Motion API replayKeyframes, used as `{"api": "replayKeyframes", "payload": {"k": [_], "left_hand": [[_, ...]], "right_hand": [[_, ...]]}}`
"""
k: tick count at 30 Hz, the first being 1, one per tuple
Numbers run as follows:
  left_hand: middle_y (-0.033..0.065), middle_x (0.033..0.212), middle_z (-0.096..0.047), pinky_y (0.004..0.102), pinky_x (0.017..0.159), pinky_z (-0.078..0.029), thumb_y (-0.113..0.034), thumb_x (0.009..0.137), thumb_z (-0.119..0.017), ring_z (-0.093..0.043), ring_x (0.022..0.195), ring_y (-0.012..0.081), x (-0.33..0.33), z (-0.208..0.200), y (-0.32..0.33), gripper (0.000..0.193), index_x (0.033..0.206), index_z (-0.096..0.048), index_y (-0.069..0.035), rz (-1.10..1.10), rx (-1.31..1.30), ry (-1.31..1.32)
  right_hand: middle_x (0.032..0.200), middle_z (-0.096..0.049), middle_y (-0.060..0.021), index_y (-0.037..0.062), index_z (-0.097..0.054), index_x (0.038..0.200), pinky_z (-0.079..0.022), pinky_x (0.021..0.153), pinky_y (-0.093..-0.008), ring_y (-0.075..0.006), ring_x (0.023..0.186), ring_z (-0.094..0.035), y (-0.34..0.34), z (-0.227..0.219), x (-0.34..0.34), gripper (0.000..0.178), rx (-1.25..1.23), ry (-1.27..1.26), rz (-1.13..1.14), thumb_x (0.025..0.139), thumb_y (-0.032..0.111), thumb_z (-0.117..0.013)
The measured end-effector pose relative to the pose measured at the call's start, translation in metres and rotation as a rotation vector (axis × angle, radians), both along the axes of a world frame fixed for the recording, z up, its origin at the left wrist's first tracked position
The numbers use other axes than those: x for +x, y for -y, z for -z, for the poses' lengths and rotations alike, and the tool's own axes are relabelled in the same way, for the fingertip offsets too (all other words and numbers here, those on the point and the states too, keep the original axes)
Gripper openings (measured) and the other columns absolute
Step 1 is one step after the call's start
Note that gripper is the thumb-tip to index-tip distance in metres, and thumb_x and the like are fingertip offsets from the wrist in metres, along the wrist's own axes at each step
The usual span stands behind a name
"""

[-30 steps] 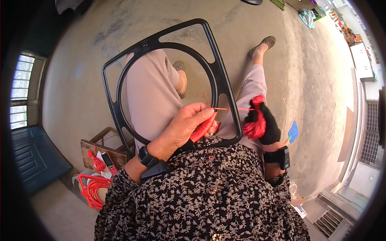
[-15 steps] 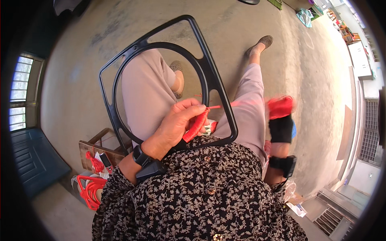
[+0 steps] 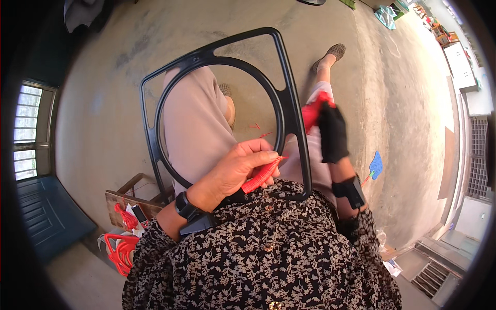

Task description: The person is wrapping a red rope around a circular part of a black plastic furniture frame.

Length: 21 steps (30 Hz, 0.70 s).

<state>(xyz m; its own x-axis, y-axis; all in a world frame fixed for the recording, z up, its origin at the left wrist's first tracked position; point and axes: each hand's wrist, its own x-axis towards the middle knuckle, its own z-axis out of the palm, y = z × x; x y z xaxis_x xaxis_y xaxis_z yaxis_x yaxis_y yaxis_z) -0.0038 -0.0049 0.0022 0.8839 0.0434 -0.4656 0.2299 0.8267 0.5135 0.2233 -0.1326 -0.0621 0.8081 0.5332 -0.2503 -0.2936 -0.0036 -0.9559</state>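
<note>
A black frame (image 3: 292, 111), squared outside with a round ring inside, lies across my lap, tilted up at its far side. My bare left hand (image 3: 235, 168) is closed around the near right part of the ring. There, red cord (image 3: 262, 175) is wound in tight, close coils, and my thumb presses on the end of the winding. To the right of the frame, above my right thigh, my right hand (image 3: 333, 135) wears a black glove. It is closed on a red cord bundle (image 3: 311, 114), blurred by motion. The fingers are partly hidden.
Red scraps (image 3: 264, 135) lie on the floor between my feet. At left stands a wooden stool (image 3: 121, 204) with red cord and a small dark device on it, beside a red-framed object (image 3: 120, 253). A blue fly swatter (image 3: 375, 165) is to the right.
My right hand has swung inward and forward from beside my right thigh with the red bundle. The frame and my left hand have shifted slightly right and nearer. The blue swatter is now uncovered.
</note>
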Motion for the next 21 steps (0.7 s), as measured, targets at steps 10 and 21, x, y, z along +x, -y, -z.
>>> {"api": "replayKeyframes", "payload": {"k": [10, 21], "left_hand": [[0.0094, 0.078, -0.063, 0.0281, 0.055, -0.053, -0.016, 0.091, -0.055, -0.063, 0.061, 0.0173, -0.008, 0.02, 0.008, 0.02, 0.104, -0.056, -0.001, -0.05, 0.02, 0.078], [0.0074, 0.089, -0.064, 0.0277, 0.056, -0.053, -0.004, 0.089, -0.054, -0.063, 0.07, 0.0151, -0.002, 0.029, 0.014, 0.02, 0.109, -0.058, 0.001, -0.355, 0.23, 0.035]], "right_hand": [[0.105, -0.061, -0.0159, -0.0008, -0.047, 0.125, -0.052, 0.079, -0.0334, -0.0222, 0.086, -0.063, -0.048, -0.095, -0.071, 0.043, 0.319, -0.798, -0.566, 0.096, 0.03, -0.042], [0.099, -0.063, -0.0074, -0.0021, -0.054, 0.114, -0.045, 0.083, -0.027, -0.0122, 0.091, -0.059, -0.033, -0.073, -0.073, 0.038, 0.057, -0.248, -0.589, 0.084, 0.02, -0.062]]}}
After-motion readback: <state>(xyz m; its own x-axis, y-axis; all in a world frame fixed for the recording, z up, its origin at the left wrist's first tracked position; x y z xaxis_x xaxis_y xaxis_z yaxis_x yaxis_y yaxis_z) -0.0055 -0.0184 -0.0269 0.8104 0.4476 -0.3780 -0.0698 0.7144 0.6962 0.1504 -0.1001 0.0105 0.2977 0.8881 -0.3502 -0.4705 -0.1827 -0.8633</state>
